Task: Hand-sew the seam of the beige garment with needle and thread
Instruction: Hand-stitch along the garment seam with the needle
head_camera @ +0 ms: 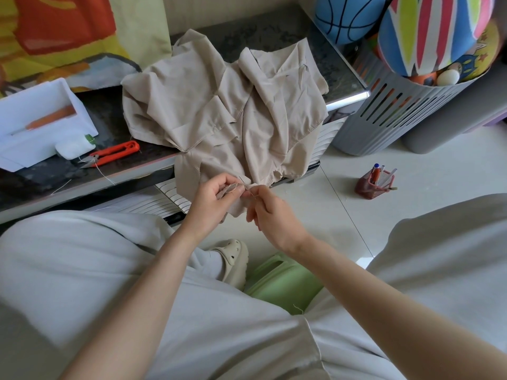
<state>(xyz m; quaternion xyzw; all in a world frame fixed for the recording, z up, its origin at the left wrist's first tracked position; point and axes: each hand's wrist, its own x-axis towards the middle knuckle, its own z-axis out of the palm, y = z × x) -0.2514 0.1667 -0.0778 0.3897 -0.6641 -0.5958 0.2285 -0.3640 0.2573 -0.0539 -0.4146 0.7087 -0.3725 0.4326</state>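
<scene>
Hanging over the front edge of the dark table (109, 119), the beige garment (219, 105) has its lower seam pinched between the left hand (216, 196) thumb and fingers. The right hand (271, 215), just beside it, pinches the thread (253, 193) at the seam; the needle is too small to make out

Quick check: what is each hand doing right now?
Left hand: pinches the edge of the beige garment.
Right hand: pinches the thread beside it; needle too small to tell.

garment (219, 105) on table (274, 31), scissors (115, 153) to its left, basket (397, 105) right
</scene>
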